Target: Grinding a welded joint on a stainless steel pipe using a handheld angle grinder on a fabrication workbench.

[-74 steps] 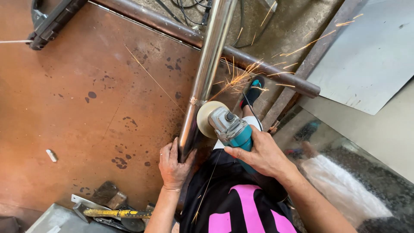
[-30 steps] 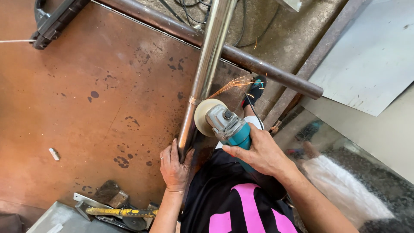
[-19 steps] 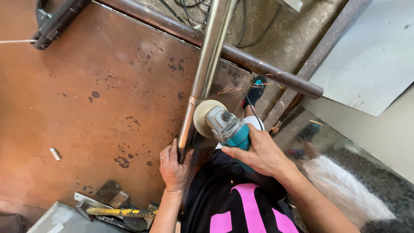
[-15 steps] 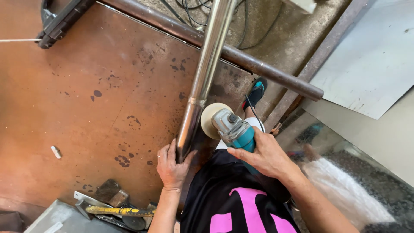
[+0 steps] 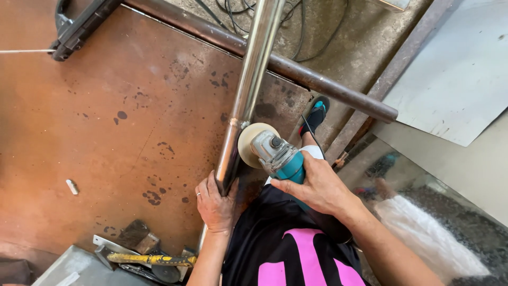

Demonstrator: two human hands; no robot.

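Left hand (image 5: 216, 204), lower centre of frame: fingers wrapped around the near end of the steel pipe (image 5: 248, 90), which runs from there up and slightly right to the top edge. Right hand (image 5: 316, 186), just right of centre: fingers closed around the teal body of the angle grinder (image 5: 279, 157). Grinder disc (image 5: 252, 144) sits against the right side of the pipe at a ringed joint (no sparks visible).

Edges: pipe lies along the right border of the rusty steel plate (image 5: 106, 137); a dark round bar (image 5: 296, 74) crosses beneath it diagonally, upper centre to right of centre. Open room lies left of the pipe, across the plate. To the right it is tight: a sandalled foot (image 5: 316, 114), an angled rusty rail, a grey sheet (image 5: 460, 79) at upper right.

Surface: plate brown, dark-spotted. Yellow-handled tool (image 5: 151, 259) and metal scraps at bottom left; black clamp (image 5: 79, 29) at upper left; cables on concrete at top centre
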